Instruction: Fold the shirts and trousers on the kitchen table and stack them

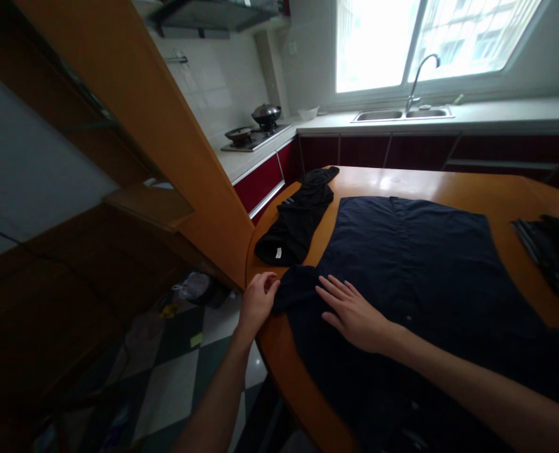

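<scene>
A dark navy shirt lies spread out on the wooden table, with a seam down its middle and small buttons. At the table's left edge, the fingers of my left hand are curled on the end of the shirt's sleeve. My right hand rests flat on the shirt beside that sleeve, fingers stretched out. Just beyond my hands lies a black garment with a white label, bunched lengthwise along the table's edge.
Dark folded clothes sit at the table's right. A wooden partition rises on the left, above a checkered floor with bags on it. Behind are a counter with a sink and a stove bearing pans.
</scene>
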Demonstrator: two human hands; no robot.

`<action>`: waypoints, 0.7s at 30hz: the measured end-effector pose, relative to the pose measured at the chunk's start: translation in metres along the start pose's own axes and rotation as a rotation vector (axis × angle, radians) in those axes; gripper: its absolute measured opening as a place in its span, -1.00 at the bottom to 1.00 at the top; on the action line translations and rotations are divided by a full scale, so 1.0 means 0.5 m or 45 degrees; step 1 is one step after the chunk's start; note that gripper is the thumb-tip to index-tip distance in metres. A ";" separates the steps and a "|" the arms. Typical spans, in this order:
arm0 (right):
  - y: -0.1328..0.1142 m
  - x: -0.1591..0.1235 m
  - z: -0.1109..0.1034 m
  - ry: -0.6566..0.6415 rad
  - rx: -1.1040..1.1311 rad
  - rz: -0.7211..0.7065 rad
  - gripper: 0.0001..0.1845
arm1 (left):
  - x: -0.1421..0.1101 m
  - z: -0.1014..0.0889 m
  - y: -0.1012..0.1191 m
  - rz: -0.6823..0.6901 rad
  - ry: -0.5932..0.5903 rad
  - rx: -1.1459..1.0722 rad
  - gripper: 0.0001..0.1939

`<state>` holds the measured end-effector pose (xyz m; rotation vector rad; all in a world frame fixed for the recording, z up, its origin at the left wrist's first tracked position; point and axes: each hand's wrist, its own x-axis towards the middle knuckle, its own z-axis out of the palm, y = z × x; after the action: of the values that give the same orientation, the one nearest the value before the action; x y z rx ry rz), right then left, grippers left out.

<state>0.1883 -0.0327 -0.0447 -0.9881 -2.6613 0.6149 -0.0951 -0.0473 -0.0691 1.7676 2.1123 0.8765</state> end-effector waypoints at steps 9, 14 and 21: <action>0.003 0.012 0.048 -0.096 -0.094 -0.202 -0.23 | -0.005 0.013 0.003 0.004 -0.074 0.137 -0.81; 0.001 0.011 0.033 0.014 0.026 -0.111 -0.40 | 0.008 0.006 0.012 0.016 -0.171 0.214 -0.90; 0.018 0.023 -0.023 0.443 0.706 0.355 -0.61 | 0.051 -0.051 0.113 0.079 -0.416 -0.178 -0.92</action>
<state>0.1888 -0.0153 -0.0381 -1.1632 -1.9091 1.0540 -0.0692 -0.0256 -0.0111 1.7740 1.7570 0.6769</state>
